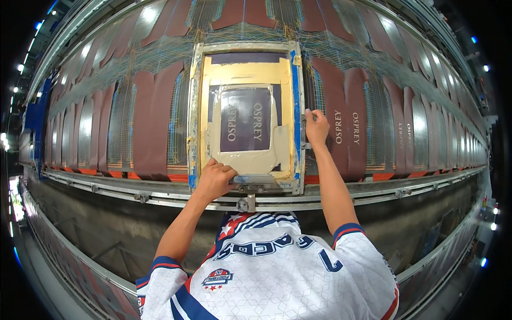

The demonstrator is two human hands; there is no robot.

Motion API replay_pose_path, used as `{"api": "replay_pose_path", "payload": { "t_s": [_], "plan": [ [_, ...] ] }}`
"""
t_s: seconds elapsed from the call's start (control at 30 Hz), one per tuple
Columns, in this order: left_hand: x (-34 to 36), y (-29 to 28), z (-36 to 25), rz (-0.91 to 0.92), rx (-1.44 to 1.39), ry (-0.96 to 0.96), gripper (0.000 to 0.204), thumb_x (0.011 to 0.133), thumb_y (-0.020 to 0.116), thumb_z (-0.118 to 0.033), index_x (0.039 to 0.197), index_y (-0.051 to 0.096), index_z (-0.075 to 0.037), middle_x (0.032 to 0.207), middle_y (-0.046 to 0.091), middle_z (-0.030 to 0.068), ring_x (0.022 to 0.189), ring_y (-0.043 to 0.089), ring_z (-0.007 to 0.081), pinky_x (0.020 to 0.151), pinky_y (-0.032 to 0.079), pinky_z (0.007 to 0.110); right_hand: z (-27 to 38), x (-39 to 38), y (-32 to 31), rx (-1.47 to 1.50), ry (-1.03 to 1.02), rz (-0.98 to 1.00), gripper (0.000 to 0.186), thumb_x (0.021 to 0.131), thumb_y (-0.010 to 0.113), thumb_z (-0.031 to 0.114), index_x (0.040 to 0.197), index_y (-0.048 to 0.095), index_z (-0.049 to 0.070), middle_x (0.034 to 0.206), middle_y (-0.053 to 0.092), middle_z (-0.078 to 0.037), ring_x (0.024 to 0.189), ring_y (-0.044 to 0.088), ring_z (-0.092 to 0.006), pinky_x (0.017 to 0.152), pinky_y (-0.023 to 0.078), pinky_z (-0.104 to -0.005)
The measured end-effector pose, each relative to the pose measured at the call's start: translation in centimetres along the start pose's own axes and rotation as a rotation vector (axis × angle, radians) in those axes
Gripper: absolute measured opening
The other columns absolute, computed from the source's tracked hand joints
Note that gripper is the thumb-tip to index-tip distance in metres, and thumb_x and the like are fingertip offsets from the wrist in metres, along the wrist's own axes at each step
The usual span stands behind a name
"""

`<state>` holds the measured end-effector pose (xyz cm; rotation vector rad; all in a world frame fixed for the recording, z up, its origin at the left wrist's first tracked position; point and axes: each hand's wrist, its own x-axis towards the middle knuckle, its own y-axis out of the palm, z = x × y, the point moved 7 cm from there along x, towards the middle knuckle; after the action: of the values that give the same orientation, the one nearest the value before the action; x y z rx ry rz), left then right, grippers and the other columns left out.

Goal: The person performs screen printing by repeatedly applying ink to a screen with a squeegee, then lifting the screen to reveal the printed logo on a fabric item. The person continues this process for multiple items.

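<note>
evidently, the framed screen (pixel 246 117) is held at two places so that it sits square: the left hand (pixel 216 177) is curled over its front bar near the front left corner, and the right hand (pixel 317 128) is clenched at its right side, though i cannot tell whether on the bar itself or on a metal fitting there. the grip at front and side probably lets both hands steer it evenly. the screen lies flat by the near edge of the worktop (pixel 120 128), and the metal fitting (pixel 252 188) at its front stands just above the rail (pixel 176 201) along that edge, seemingly to line it up. brown panels (pixel 153 122) lie in rows to either side, apparently spaced for access; lettered brown panels (pixel 346 125) lie to the right, toward the worktop's right end.

as for the hands, the screen is between them: its dark window (pixel 245 133) is beyond the left hand, farther from the near edge, and left of the right hand.
</note>
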<state>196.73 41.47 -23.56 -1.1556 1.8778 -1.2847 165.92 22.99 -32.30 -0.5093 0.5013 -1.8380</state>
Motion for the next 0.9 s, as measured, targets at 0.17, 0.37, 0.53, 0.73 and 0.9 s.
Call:
{"api": "replay_pose_path", "payload": {
  "t_s": [0.17, 0.37, 0.53, 0.73, 0.9],
  "plan": [
    [3.7, -0.6, 3.3, 0.001, -0.031, -0.013, 0.029, 0.068, 0.088, -0.032, 0.084, 0.072, -0.014, 0.079, 0.071, 0.0036, 0.076, 0.068, 0.0243, 0.078, 0.042, 0.04, 0.9, 0.2, 0.0, -0.079, -0.067, -0.046, 0.032, 0.095, 0.069, 0.036, 0.093, 0.066, 0.004, 0.082, 0.067, -0.021, 0.082, 0.068, -0.0402, 0.074, 0.05, -0.0456],
    [15.2, -3.9, 11.5, -0.046, -0.017, 0.023, 0.028, 0.071, 0.087, -0.035, 0.079, 0.071, -0.013, 0.07, 0.069, 0.005, 0.068, 0.065, 0.0271, 0.077, 0.043, 0.041, 5.4, 3.7, 2.2, -0.065, -0.095, 0.268, 0.043, 0.094, 0.07, 0.043, 0.115, 0.069, 0.005, 0.116, 0.071, -0.017, 0.112, 0.065, -0.0358, 0.093, 0.052, -0.0458],
    [21.0, -5.7, 14.8, -0.022, 0.025, 0.021, 0.031, 0.072, 0.087, -0.036, 0.079, 0.071, -0.011, 0.07, 0.069, 0.0062, 0.07, 0.065, 0.0287, 0.077, 0.043, 0.041, 17.0, 6.1, 7.9, -0.012, -0.371, 0.691, 0.046, 0.091, 0.076, 0.039, 0.119, 0.07, 0.003, 0.111, 0.072, -0.018, 0.109, 0.066, -0.0338, 0.097, 0.051, -0.0422],
    [22.5, -5.1, 15.7, -0.082, 0.007, -0.013, 0.031, 0.071, 0.088, -0.035, 0.078, 0.07, -0.01, 0.07, 0.068, 0.0068, 0.07, 0.065, 0.0282, 0.076, 0.043, 0.042, 16.8, 6.0, 13.0, -0.255, -0.663, 0.757, 0.033, 0.078, 0.082, 0.024, 0.099, 0.068, 0.002, 0.092, 0.069, -0.018, 0.095, 0.064, -0.0383, 0.087, 0.05, -0.0481],
    [20.3, -5.1, 14.4, -0.158, 0.015, -0.006, 0.028, 0.069, 0.089, -0.03, 0.077, 0.071, -0.01, 0.071, 0.068, 0.0076, 0.071, 0.066, 0.0282, 0.074, 0.043, 0.043, 16.6, 3.3, 12.4, -0.268, -0.734, 0.647, 0.025, 0.071, 0.082, 0.012, 0.086, 0.065, 0.002, 0.086, 0.069, -0.017, 0.091, 0.064, -0.0378, 0.085, 0.049, -0.0476]
  ]
}}
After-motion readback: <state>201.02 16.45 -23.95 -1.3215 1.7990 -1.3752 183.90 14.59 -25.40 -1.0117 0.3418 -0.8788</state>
